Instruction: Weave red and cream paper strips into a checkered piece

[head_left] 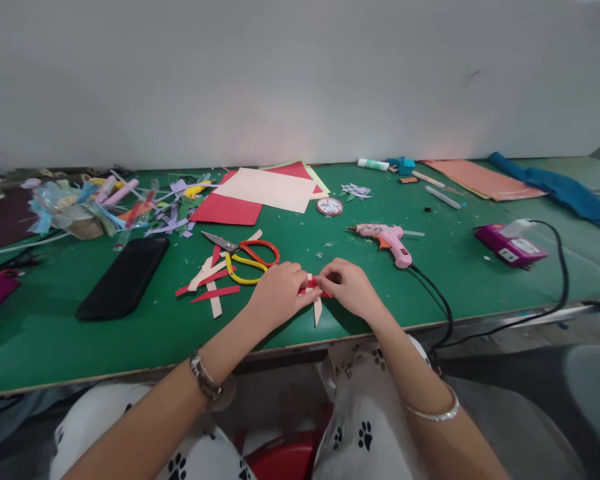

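Observation:
Near the table's front edge, my left hand [279, 295] and my right hand [351, 288] meet over crossed red and cream paper strips [318, 311]. Both hands have their fingers closed in on the strips; the fingers partly hide them. Just left of my left hand lie scissors [249, 257] with one orange and one yellow handle loop, blades pointing left and slightly apart. Under and beside the scissors is a loose pile of cut red and cream strips [215, 291]. To the right of my right hand, a pink glue gun [391, 241] rests on its side, its nozzle pointing left.
Red card [227, 210] and a cream sheet [270, 189] lie behind. Paper scraps [173, 213] and a black phone-like slab [124, 279] are left. A purple power socket [511, 245] with a black cord, a glue stick [373, 164] and orange sheets [485, 180] are right.

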Tool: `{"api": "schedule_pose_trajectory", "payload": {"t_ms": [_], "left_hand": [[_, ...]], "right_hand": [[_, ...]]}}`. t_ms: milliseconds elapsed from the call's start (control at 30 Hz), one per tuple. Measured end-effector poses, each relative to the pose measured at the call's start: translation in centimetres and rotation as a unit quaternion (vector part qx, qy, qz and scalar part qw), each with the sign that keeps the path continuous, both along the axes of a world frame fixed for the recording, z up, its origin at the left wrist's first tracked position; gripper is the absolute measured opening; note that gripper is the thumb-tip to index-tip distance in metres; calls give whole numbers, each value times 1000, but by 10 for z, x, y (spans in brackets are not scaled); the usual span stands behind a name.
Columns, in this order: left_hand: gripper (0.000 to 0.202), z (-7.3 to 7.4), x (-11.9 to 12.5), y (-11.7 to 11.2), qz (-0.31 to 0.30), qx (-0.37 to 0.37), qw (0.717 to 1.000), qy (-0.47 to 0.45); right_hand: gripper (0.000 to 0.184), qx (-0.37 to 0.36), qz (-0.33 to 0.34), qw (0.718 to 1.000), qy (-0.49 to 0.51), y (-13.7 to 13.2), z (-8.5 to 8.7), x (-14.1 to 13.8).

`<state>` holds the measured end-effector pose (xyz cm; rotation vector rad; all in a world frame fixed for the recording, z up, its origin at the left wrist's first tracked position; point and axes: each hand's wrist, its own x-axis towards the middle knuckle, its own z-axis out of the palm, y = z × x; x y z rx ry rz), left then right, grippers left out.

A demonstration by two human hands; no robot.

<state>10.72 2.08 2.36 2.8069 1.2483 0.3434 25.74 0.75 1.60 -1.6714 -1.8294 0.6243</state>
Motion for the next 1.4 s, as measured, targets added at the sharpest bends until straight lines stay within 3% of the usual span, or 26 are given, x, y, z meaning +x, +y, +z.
{"api": "schedule_pose_trajectory", "payload": {"t_ms": [133,267,400,533,600,667,733,867,1133,1300,1400], "left_hand": [[27,1,10,2,21,20,999,39],[26,-3,10,2,19,51,998,38],[27,-5,6,2,24,43,999,7],[29,-6,3,1,39,10,999,-27],[29,-5,2,1,48,-2,998,-39],[29,-3,1,0,54,-15,997,-49],[29,-2,-1,-1,54,-28,996,-60],[29,-1,-4,-1,44,-43,995,-83],[27,-8,-10,0,48,-72,986,-142],[26,-9,-12,0,60,-90,980,-169],[26,-10,-12,0,55,-104,976,-182]], "right_hand": [[12,-6,3,999,45,1,-1,-1],[14,36,-8,995,96,-2,3,7],[15,147,-154,968,135,-10,11,27],[15,239,-326,914,16,-17,14,53],[12,219,-375,896,-94,-18,11,66],[28,160,-399,883,-190,-17,7,77],[37,85,-390,881,-255,-13,3,86],[29,14,-322,899,-298,-6,-2,96],[29,163,-362,888,-230,-16,-1,99],[28,174,-277,934,-143,-25,-1,94],[30,177,-285,933,-130,-30,1,88]]}}
